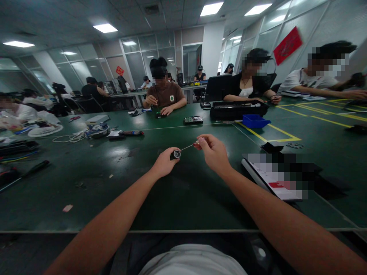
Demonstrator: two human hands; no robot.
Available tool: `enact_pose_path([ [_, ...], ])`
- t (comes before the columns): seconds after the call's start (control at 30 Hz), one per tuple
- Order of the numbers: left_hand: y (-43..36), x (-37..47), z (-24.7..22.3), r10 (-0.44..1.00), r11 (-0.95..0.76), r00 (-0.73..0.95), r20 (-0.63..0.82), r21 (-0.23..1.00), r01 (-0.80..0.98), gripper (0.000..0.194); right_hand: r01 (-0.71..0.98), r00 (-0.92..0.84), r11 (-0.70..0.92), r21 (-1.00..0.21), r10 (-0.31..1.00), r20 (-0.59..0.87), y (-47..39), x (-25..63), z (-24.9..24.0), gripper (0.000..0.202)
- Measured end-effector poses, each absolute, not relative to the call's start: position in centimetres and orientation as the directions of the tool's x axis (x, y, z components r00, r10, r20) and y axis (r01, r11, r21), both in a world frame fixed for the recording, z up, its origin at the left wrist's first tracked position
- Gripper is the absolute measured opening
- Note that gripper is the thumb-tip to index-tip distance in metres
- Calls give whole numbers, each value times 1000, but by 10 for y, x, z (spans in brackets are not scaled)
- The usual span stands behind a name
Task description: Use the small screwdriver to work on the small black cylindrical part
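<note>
Head view: The left hand (166,162) is closed around a small black cylindrical part (176,154), gripping it between thumb and fingers. The part's round, silver-colored end faces the camera. The right hand (213,152) is closed on the red handle of a screwdriver (196,144), with the thumb and fingers pinching the grip. The thin shaft points left and slightly down, and its end meets the black cylindrical part at the left hand. Whether the tip is seated inside the part cannot be determined.

Both held items are above the central area of the green worktop (183,206). Beyond the hands lies a circuit board assembly (193,120). To its right is a long black housing (239,110), with a blue bin (254,121) just beside its near side. Yellow tape lines mark the right side of the surface.

Nearer on the right lies a white booklet (275,183), partly pixelated, with black pieces beside it. On the left are a second screwdriver (37,168) with a dark handle, a white cable (70,138) and a round white grille (45,130). Across the worktop, a person in a brown shirt (164,95) has both hands near a small dark item.
</note>
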State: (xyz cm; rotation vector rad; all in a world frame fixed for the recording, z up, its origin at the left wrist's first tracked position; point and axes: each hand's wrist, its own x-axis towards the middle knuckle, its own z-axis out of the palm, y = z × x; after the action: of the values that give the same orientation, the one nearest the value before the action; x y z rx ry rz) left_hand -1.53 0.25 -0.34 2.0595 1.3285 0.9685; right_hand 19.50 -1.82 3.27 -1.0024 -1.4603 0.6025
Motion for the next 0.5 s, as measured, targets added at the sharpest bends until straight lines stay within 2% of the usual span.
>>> enact_pose_path([
  [0.33,-1,-14,0,908,-419,268,322,723,549,39,344,-20,514,-786,841,541,-16,196,23,24],
  [0.5,0,-17,-1,893,-450,276,355,705,548,40,460,-14,499,-735,831,556,-22,196,31,25],
])
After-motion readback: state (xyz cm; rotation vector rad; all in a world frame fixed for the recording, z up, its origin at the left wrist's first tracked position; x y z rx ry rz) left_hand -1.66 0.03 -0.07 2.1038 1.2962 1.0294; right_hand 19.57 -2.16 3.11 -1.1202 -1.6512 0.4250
